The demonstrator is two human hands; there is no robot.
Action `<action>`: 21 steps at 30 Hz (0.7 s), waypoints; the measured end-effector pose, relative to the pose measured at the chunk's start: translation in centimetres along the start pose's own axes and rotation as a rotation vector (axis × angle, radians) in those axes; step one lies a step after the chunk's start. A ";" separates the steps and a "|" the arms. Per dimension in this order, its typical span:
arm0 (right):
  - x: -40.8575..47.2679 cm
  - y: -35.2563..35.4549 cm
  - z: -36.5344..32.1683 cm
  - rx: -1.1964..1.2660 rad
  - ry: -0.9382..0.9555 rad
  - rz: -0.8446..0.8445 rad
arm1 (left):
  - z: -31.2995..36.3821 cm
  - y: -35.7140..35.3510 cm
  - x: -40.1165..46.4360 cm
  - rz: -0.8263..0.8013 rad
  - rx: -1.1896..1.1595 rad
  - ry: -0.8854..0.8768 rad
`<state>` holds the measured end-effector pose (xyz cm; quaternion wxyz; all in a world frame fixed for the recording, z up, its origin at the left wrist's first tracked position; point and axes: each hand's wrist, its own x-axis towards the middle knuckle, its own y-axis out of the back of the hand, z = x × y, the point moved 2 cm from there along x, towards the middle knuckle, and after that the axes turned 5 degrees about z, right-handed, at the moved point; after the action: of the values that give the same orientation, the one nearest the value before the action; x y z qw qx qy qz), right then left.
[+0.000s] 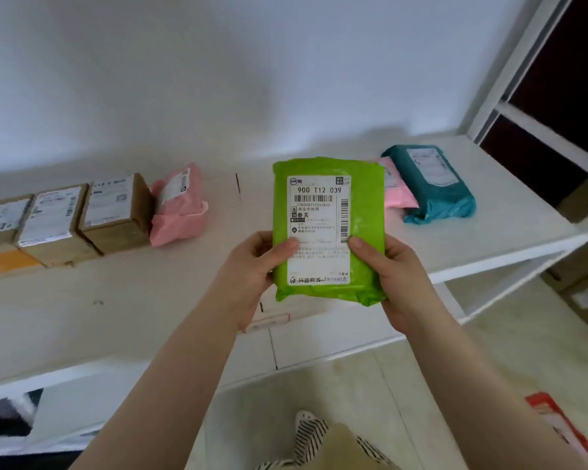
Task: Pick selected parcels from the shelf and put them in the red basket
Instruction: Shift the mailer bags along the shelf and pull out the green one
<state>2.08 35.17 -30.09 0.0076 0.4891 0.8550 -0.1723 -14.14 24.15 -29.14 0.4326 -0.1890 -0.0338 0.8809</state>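
Note:
I hold a green parcel with a white shipping label upright in front of me, above the white shelf. My left hand grips its lower left edge, thumb on the label. My right hand grips its lower right edge, thumb on the label too. A corner of the red basket shows at the bottom right, on the floor.
On the shelf stand three brown cardboard boxes and a pink parcel at the left, another pink parcel and a teal parcel at the right. Brown boxes sit on the lower level at far right.

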 end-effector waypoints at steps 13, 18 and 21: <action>-14.5 13.8 1.4 0.085 0.041 0.377 | -7.3 -11.5 -6.9 -0.395 0.156 0.194; -18.1 21.3 0.2 0.094 0.072 0.454 | -9.2 -19.5 -8.2 -0.577 0.208 0.193; -20.2 27.0 -0.5 0.127 0.065 0.544 | -11.3 -25.8 -9.4 -0.633 0.239 0.207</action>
<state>35.28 30.97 -33.71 -0.0044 0.7055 0.6794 -0.2015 14.50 31.74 -30.95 0.7044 -0.2052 0.0568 0.6771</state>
